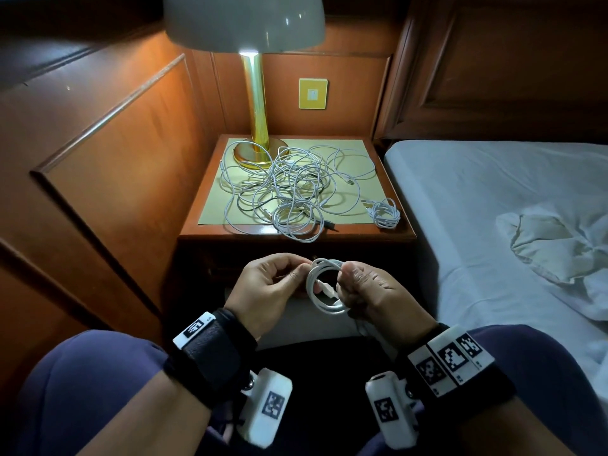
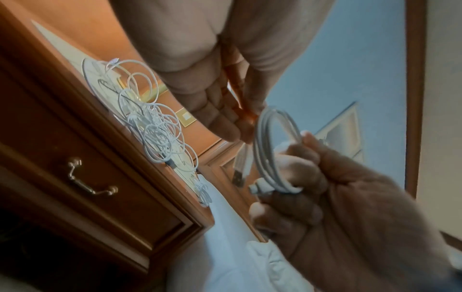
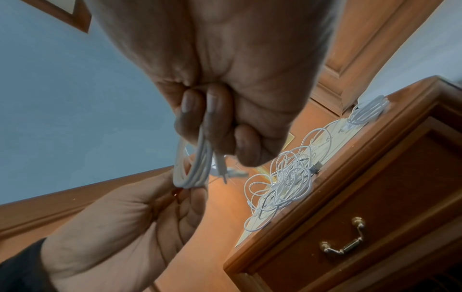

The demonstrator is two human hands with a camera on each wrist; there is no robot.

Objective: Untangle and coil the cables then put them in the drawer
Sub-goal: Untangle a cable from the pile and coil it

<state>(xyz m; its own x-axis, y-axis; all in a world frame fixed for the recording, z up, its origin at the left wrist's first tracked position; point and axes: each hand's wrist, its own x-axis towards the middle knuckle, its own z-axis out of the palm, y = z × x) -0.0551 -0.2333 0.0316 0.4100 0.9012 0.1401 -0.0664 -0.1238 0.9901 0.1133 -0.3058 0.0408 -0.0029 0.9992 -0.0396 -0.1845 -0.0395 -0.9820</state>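
Note:
A white cable wound into a small coil (image 1: 316, 292) hangs in front of my lap, below the nightstand's front edge. My right hand (image 1: 345, 287) grips the coil's right side, with the fingers (image 3: 212, 126) curled round the strands. At the coil's left side my left hand (image 1: 297, 274) pinches the cable; a USB plug (image 2: 238, 173) dangles inside the loop. A big tangle of white cables (image 1: 286, 189) lies on the nightstand. A second small coiled cable (image 1: 383, 212) rests near its right front corner. The drawer (image 2: 105, 197) with a brass handle (image 3: 342, 239) is closed.
The wooden nightstand (image 1: 401, 233) carries a yellow mat (image 1: 210, 212) and a gold lamp (image 1: 255, 103) at the back left. A bed (image 1: 477, 199) with a crumpled cloth (image 1: 552, 245) lies close on the right. Wood wall panelling (image 1: 115, 159) closes the left side.

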